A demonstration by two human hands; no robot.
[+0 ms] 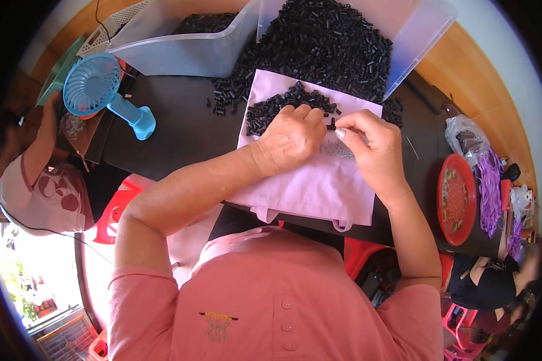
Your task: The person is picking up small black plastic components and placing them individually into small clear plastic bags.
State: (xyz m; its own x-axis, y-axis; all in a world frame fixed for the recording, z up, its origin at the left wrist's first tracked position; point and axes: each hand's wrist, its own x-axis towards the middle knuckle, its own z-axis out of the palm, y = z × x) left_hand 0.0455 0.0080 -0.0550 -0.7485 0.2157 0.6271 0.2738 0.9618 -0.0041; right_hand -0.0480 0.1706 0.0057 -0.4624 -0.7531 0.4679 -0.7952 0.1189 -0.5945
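Note:
A pink cloth bag lies flat on the dark table, its handles toward me. On its far part is a heap of small black tube-like pieces. My left hand is closed beside this heap, its fingers curled; whatever they hold is hidden. My right hand pinches thumb and forefinger together at a small black piece, which sits between the two hands. Below the fingertips, partly covered by the hands, small grey metallic bits are spread on the cloth.
Beyond the bag, a tipped clear plastic bin spills a large pile of black pieces. Another clear bin stands left of it. A blue fan is at left, a red tray at right beside purple cords. Other people sit either side.

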